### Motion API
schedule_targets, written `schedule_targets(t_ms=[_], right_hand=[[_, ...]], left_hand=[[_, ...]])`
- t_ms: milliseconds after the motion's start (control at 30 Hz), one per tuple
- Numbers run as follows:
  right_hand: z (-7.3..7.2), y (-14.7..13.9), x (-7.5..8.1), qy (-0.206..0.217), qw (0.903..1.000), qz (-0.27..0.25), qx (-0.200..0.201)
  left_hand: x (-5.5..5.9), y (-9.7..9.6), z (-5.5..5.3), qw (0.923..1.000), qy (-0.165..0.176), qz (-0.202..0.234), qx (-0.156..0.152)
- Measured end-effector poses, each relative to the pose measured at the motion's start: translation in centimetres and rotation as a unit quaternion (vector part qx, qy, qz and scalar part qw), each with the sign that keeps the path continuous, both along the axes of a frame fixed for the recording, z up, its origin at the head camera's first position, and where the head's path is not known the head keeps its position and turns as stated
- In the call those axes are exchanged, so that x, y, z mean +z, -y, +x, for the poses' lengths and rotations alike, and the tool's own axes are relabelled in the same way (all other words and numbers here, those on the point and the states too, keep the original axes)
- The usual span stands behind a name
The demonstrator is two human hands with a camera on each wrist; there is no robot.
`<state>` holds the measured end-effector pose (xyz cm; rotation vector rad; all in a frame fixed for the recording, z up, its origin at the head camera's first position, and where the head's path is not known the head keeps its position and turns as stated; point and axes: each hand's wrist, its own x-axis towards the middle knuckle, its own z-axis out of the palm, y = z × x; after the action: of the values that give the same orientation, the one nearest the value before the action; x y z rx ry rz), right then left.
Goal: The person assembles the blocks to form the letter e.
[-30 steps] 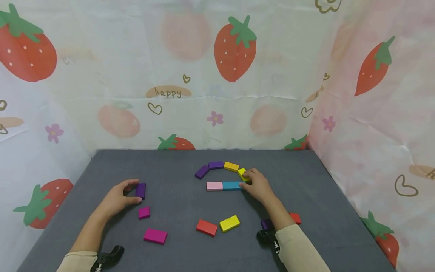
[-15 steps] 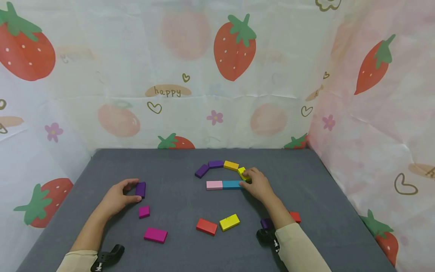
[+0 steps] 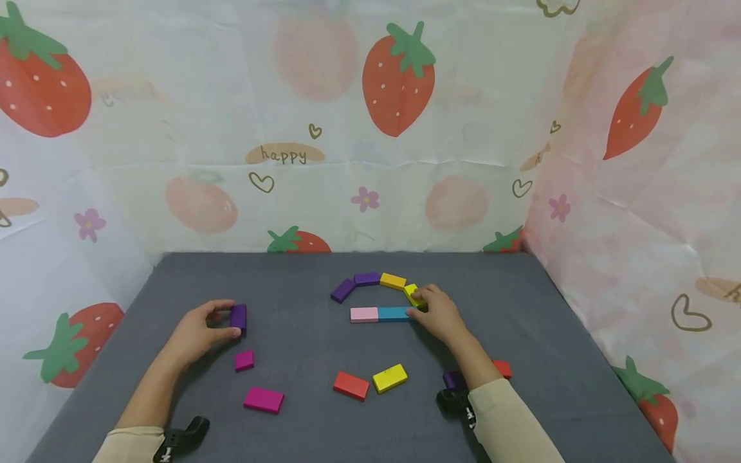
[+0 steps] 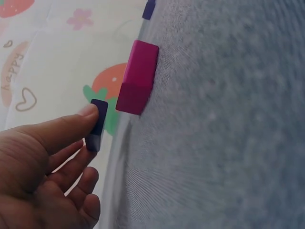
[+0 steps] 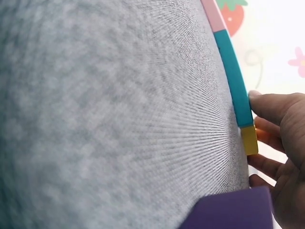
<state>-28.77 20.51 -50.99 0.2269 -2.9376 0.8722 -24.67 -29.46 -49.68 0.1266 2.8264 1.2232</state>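
Observation:
My left hand point(image 3: 193, 334) pinches a purple block point(image 3: 238, 319) between thumb and fingertips at the left of the table. In the left wrist view, this purple block point(image 4: 97, 125) stands on edge in the fingers, beside a magenta block point(image 4: 138, 77). My right hand point(image 3: 441, 315) is at the right end of an arc of blocks, thumb by the blue block point(image 3: 393, 314) and fingers around the yellow block point(image 3: 411, 294). A pink block point(image 3: 364, 314) adjoins the blue one. The arc also has an orange-yellow block point(image 3: 393, 281) and two purple blocks point(image 3: 367, 279).
Nearer the front lie a small magenta block point(image 3: 244, 360), a longer magenta block point(image 3: 264, 399), a red block point(image 3: 350, 386) and a yellow block point(image 3: 390, 378). Beside the right forearm are a purple block point(image 3: 454, 379), partly hidden, and another red block point(image 3: 502, 368). Strawberry-print cloth encloses the grey table point(image 3: 312, 437).
My left hand has raised the purple block slightly from where it lay. The right hand stays in place at the arc's end.

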Motion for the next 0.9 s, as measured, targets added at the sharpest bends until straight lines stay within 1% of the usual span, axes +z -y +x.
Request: schedule_targets(t_ms=[133, 367, 567, 733, 900], right_hand=[[0.0, 0.1, 0.1, 0.004, 1.0, 0.0, 0.0], [0.0, 0.1, 0.1, 0.0, 1.0, 0.005, 0.001], [0.2, 0.2, 0.3, 0.008, 1.0, 0.0, -0.003], [0.2, 0.1, 0.3, 0.003, 1.0, 0.001, -0.001], [0.2, 0.1, 0.4, 0.001, 1.0, 0.001, 0.003]], left_hand=[[0.7, -0.3, 0.0, 1.0, 0.001, -0.004, -0.003], [1.9, -1.4, -0.3, 0.9997, -0.013, -0.017, -0.013], [3.2, -2.9, -0.5, 0.9996, -0.009, -0.005, -0.027], [3.7, -4.1, -1.1, 0.9995, 0.0, 0.006, -0.031], [4.1, -5.3, -1.5, 0.9993, -0.003, 0.008, -0.038]])
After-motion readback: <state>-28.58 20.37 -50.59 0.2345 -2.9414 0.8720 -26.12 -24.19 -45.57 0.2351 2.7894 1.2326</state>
